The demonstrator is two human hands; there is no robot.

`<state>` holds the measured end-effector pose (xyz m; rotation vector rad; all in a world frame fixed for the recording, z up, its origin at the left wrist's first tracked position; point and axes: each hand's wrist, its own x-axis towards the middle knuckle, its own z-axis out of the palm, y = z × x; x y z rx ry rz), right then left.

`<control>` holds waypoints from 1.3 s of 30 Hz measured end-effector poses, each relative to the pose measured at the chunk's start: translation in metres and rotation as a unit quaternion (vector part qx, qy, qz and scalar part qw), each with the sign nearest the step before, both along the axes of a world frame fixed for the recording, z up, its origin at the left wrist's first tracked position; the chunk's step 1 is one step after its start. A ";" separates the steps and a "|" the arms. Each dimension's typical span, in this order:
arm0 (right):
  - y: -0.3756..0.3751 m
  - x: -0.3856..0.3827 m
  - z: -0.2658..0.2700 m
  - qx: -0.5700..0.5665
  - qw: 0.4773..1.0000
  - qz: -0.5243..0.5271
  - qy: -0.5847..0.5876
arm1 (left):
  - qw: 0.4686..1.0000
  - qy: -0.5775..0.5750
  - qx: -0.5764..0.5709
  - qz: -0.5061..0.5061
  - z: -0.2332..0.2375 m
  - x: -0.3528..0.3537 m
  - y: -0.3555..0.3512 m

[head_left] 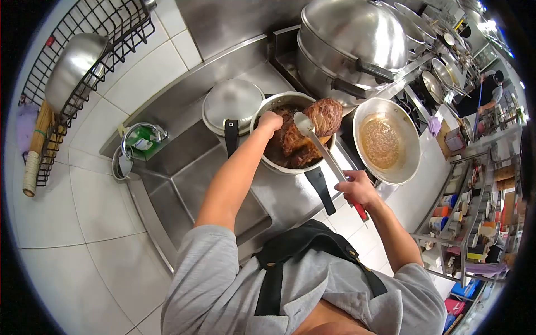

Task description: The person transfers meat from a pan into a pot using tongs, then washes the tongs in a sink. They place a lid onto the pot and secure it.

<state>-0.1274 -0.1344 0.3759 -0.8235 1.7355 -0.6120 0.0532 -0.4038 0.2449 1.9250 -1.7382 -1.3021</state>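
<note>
A metal pot (273,162) with a long black handle stands on the steel counter. Large browned pieces of meat (296,142) fill it, and another browned piece (325,116) rests high at its right edge. My right hand (359,188) is closed around the red-handled end of metal tongs (330,159), whose tips touch the meat. Over the pot's left side, my left hand (269,121) is closed, fingers pointing down by the meat; what it grips is hidden. To the right sits a wide pan (413,151) with a thin layer of brownish bubbling liquid.
A lidded pot (233,103) sits left of the meat pot, beside a steel sink (212,192). Behind rises a large stacked steamer (354,44). A wire rack (120,53) holds a steel bowl (75,72). Further right are shelves (463,223) and another person (486,97).
</note>
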 end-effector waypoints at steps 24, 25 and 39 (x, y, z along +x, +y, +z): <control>-0.002 -0.012 -0.017 -0.010 0.999 0.033 0.010 | 0.870 0.346 0.325 0.137 -0.006 -0.011 -0.015; -0.002 -0.012 -0.015 -0.011 0.999 0.032 0.010 | 0.863 0.346 0.349 0.114 -0.027 -0.015 -0.025; -0.003 -0.013 -0.007 0.005 1.000 0.026 0.005 | 0.849 0.373 0.371 0.038 -0.022 -0.026 -0.027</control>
